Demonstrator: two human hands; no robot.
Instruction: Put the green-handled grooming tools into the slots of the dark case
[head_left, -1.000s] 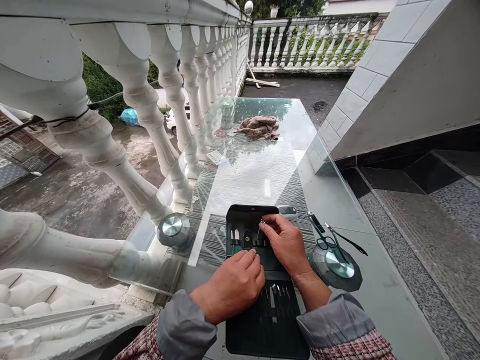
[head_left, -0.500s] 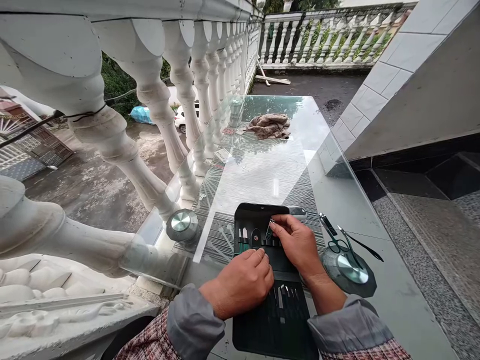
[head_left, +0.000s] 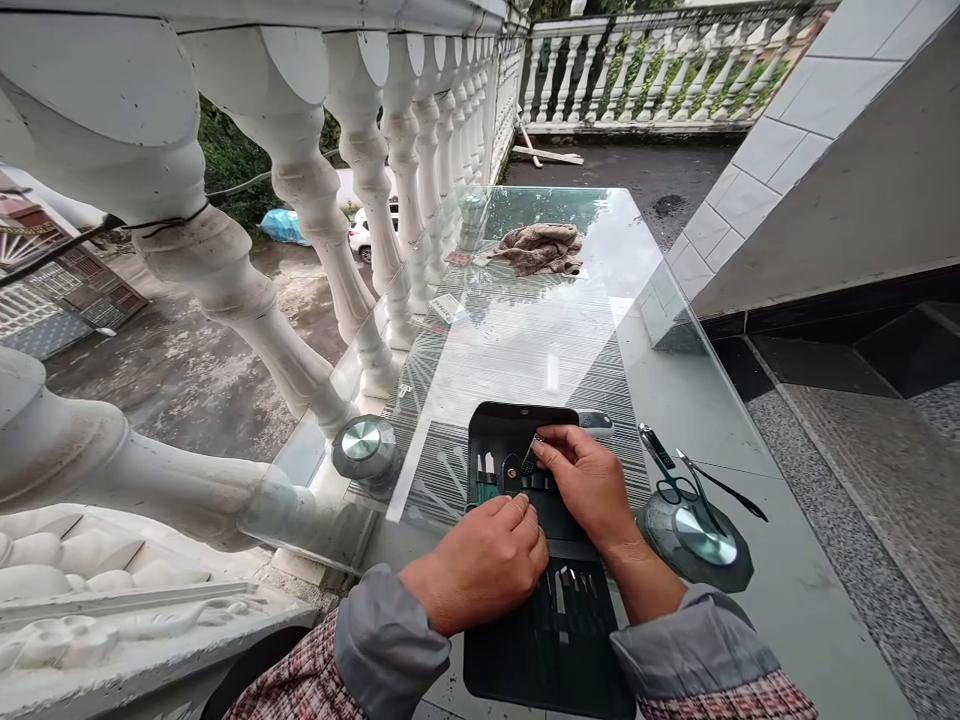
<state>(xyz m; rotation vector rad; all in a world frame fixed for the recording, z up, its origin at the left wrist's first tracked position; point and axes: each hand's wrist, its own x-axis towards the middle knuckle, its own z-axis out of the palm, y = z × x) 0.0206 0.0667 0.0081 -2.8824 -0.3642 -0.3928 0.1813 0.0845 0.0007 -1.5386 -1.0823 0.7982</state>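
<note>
A black manicure case (head_left: 525, 670) lies unfolded on the glass table, its upper flap raised. My right hand (head_left: 589, 480) pinches a small nail clipper (head_left: 530, 456) between thumb and fingers, just above the elastic loops (head_left: 536, 483). Closed over the middle of the case, my left hand (head_left: 487, 565) grips it near the loops; its fingertips are partly hidden. Green-handled tools (head_left: 486, 478) sit in the flap's left side, beside a snap strap (head_left: 512, 474). Several slim metal tools (head_left: 562, 595) are tucked into the lower panel.
On the glass at right lie another nail clipper (head_left: 657, 446), green-handled scissors (head_left: 677, 490) and black-handled nippers (head_left: 724, 487). A grey-handled tool (head_left: 596, 424) rests behind the case. Farther off is a crumpled brown cloth (head_left: 538, 248). White balusters (head_left: 319, 190) line the left.
My right hand has shifted slightly left and up with the nail clipper, whose lower end is now more tilted and higher over the loops. My left hand stays in place.
</note>
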